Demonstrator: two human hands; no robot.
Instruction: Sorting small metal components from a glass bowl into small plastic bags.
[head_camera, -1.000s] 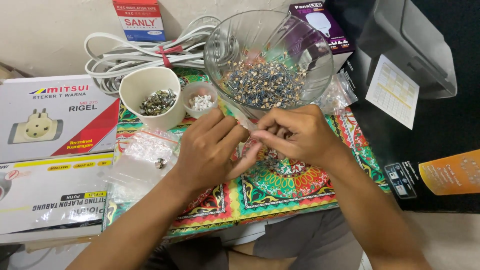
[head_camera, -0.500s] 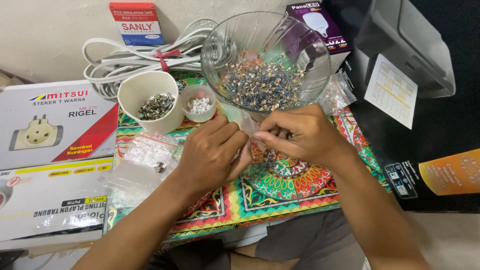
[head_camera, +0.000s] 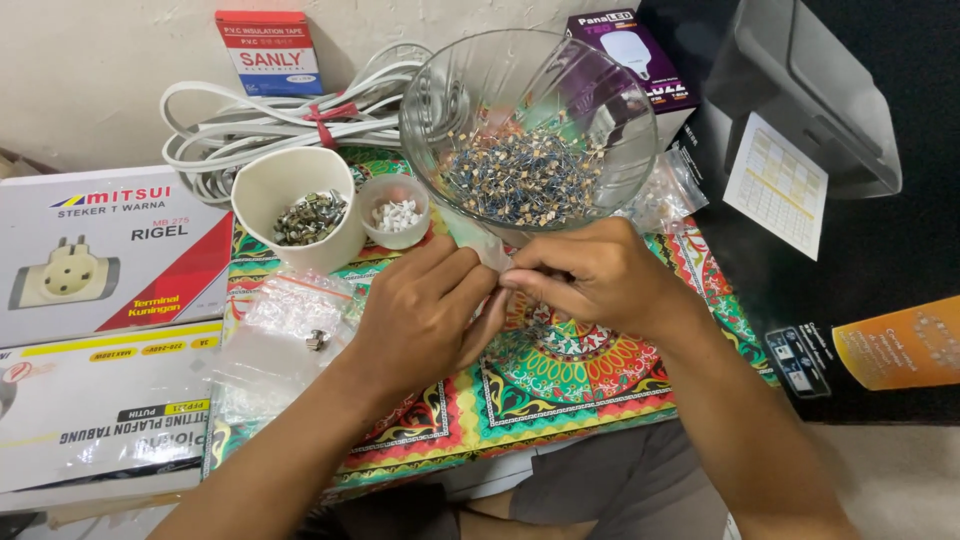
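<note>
Two hands, left hand (head_camera: 420, 315) and right hand (head_camera: 590, 275), both pinching one small clear plastic bag (head_camera: 480, 243) below the big glass bowl (head_camera: 470, 90).

— Where does the glass bowl (head_camera: 528, 130) sit?
— On the mat (head_camera: 560, 385), behind both hands, with small parts in it.

— And left of it?
— A little cup (head_camera: 395, 211), then a bigger cup (head_camera: 298, 208). The cable coil (head_camera: 270, 120) lies behind them, the boxes (head_camera: 105, 250) further left.

— The hands?
— The left hand (head_camera: 420, 315) and right hand (head_camera: 600, 278) meet just before the bowl.
</note>
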